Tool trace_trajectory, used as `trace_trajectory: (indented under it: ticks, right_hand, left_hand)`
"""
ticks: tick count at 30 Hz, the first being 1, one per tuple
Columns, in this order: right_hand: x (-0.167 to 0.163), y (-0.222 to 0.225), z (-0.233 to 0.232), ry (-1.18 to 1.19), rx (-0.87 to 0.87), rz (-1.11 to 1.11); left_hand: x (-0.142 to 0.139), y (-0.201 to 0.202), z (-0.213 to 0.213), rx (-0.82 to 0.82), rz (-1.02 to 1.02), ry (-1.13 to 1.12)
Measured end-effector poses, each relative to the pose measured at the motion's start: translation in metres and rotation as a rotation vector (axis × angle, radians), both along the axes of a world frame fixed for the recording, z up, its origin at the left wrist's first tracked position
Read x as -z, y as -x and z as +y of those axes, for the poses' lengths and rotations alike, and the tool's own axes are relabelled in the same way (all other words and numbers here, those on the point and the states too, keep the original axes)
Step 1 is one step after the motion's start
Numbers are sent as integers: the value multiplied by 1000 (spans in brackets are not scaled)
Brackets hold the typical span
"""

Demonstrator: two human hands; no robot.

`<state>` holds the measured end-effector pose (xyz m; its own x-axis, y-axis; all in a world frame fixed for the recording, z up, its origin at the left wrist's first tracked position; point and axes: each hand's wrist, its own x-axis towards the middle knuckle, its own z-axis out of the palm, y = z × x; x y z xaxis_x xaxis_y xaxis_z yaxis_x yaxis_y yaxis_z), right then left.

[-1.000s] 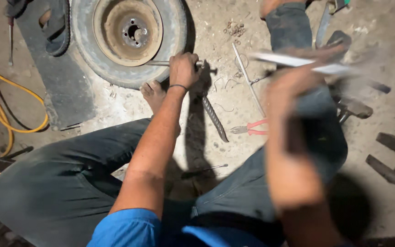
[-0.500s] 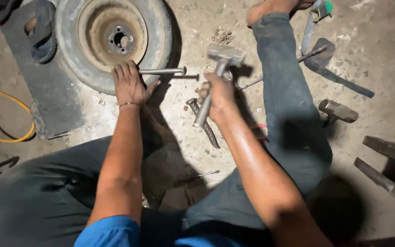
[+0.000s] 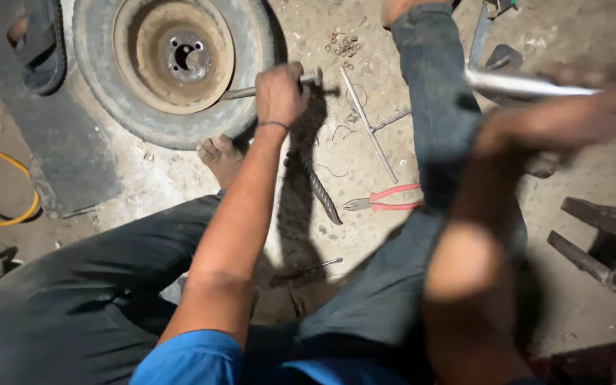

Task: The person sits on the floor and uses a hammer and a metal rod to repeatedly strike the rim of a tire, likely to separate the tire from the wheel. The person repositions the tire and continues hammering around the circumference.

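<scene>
Left hand [image 3: 279, 93] grips one rod [image 3: 240, 92] against one wheel [image 3: 172, 64]; right hand [image 3: 557, 121] grips one hammer handle [image 3: 529, 85].

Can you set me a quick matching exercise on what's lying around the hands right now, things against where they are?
Things:
1. wheel
2. pliers with red handles
3. yellow hose
4. metal rod

Places or states:
A. gripped in the left hand, one end at the tyre
B. curling in at the left edge of the view
C. flat on the ground at the top left, rusty rim facing up
D. on the ground between the legs, beside the right trouser leg

Pairs: 1-C, 2-D, 3-B, 4-A
</scene>
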<state>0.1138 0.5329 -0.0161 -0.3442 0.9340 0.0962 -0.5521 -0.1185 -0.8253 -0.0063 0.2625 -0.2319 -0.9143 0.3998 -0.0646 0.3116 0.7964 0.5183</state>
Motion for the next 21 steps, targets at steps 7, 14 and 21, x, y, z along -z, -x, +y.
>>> trace_trajectory:
  ticks: [7,14,21]
  right_hand:
    - [148,-16,-173,225,-910,-908]
    - [13,-16,-11,218,-544,-160]
    - [67,-7,-158,374,-674,-833]
  left_hand:
    - [-6,-19,-14,60,135,82]
    - [-1,-32,-28,87,170,-42]
    - [-6,-26,-31,95,87,45]
